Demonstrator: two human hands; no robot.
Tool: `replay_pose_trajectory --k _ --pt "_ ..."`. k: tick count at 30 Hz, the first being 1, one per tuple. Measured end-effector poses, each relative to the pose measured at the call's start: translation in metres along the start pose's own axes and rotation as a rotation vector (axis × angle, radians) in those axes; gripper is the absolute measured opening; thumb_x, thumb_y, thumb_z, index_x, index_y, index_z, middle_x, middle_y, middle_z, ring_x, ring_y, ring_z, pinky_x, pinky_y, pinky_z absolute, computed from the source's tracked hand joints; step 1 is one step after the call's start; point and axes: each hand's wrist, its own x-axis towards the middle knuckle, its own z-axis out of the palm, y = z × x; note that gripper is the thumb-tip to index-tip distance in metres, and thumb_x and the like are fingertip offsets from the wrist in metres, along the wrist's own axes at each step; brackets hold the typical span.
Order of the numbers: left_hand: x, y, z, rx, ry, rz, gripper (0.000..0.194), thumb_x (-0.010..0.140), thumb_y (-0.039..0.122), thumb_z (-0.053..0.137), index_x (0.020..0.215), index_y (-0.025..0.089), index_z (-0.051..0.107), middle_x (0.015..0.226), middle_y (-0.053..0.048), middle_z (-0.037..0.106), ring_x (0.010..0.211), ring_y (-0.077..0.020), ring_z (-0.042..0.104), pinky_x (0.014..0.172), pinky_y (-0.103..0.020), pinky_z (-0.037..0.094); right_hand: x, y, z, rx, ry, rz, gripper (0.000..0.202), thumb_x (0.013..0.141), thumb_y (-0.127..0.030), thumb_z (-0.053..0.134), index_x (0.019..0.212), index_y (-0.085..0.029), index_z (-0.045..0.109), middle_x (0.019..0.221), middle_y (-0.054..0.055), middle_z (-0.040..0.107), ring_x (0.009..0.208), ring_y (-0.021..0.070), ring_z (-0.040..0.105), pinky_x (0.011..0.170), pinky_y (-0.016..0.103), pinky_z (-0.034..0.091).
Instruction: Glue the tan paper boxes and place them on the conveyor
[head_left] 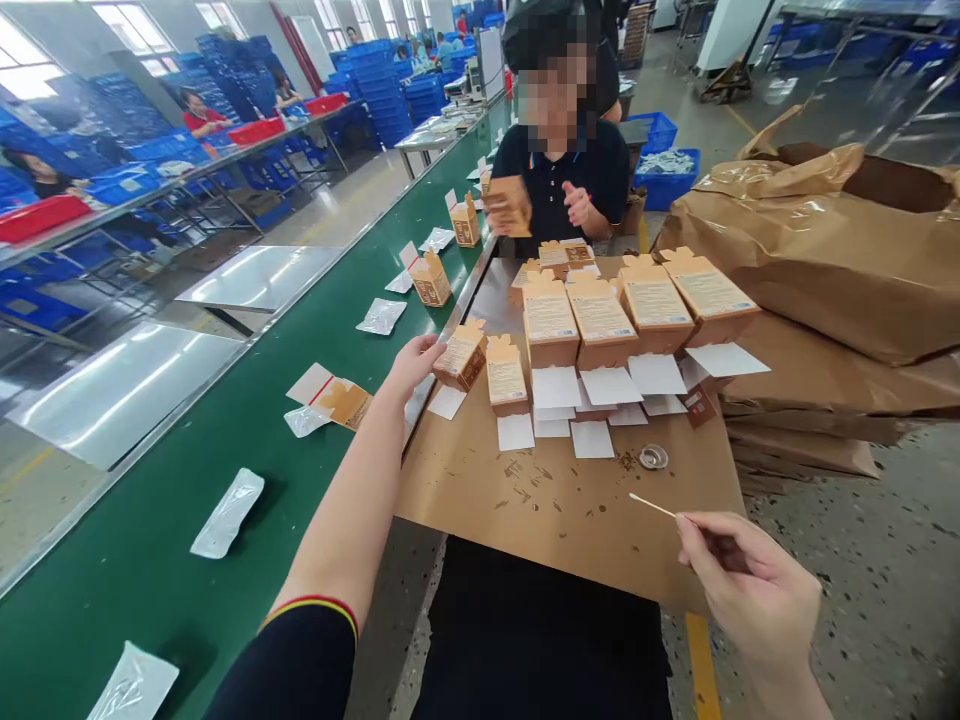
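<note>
Just beside the green belt I see the left hand, fingers grasping a small carton; well right of that belt, the right hand pinches a cotton swab.

Print on the cartons is too small to read. The nearest left pouch is cut off. A far co-worker's hand is blurred.

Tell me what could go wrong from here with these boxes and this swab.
The right hand holds the cotton swab over spotted cardboard, so its tip might pick up dirt. The small clear dish sits nearby and could get knocked. The left hand has its fingers on a box beside the green belt, where it might tip over.
</note>
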Motion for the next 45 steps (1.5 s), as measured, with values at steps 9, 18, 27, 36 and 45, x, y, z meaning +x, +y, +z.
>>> replay_pose_trajectory --k 9,18,27,36,45 --pt "-0.003 -0.002 -0.008 -0.023 -0.198 -0.163 0.046 0.065 0.044 0.104 0.097 0.024 0.076 0.102 -0.012 0.089 0.109 -0.0401 0.086 0.101 -0.053 0.071 0.032 0.041 -0.005 -0.277 0.141 -0.14 0.027 0.105 -0.042 0.077 0.084 -0.026 0.085 0.075 0.005 0.081 0.059 0.0203 0.071 0.061 0.034 0.063" --pt "-0.124 -0.048 -0.057 -0.499 -0.01 -0.006 0.092 0.057 0.069 0.112 0.131 0.023 0.082 0.15 -0.018 0.083 0.141 -0.0484 0.078 0.111 -0.059 0.073 0.056 0.073 0.013 -0.329 -0.041 -0.097 0.038 0.104 -0.054 0.071 0.078 -0.026 0.079 0.068 0.003 0.074 0.056 0.0201 0.066 0.058 0.033 0.057" --pt "-0.177 -0.066 0.032 -0.55 -0.224 -0.193 0.09 0.057 0.065 0.116 0.124 0.018 0.081 0.14 -0.024 0.087 0.134 -0.0493 0.083 0.117 -0.068 0.068 0.031 0.051 0.019 -0.146 0.042 -0.102 0.021 0.105 -0.039 0.081 0.091 -0.025 0.087 0.077 0.004 0.081 0.06 0.0196 0.071 0.061 0.033 0.062" --pt "-0.176 -0.076 0.039 -0.578 -0.238 -0.215 0.082 0.063 0.055 0.116 0.127 0.019 0.077 0.133 -0.021 0.088 0.129 -0.0452 0.084 0.115 -0.065 0.067 -0.024 0.001 0.139 0.125 -0.473 -0.088 0.023 0.104 -0.021 0.071 0.084 -0.026 0.079 0.076 0.001 0.075 0.063 0.0156 0.069 0.06 0.025 0.059" --pt "-0.18 -0.088 0.049 -0.578 -0.194 -0.161 0.083 0.064 0.051 0.115 0.128 0.022 0.072 0.126 -0.016 0.088 0.126 -0.0417 0.084 0.112 -0.061 0.067 -0.02 0.006 0.164 0.119 -0.549 -0.109 0.021 0.097 -0.018 0.066 0.078 -0.026 0.075 0.071 0.0 0.07 0.06 0.0151 0.065 0.058 0.025 0.057"
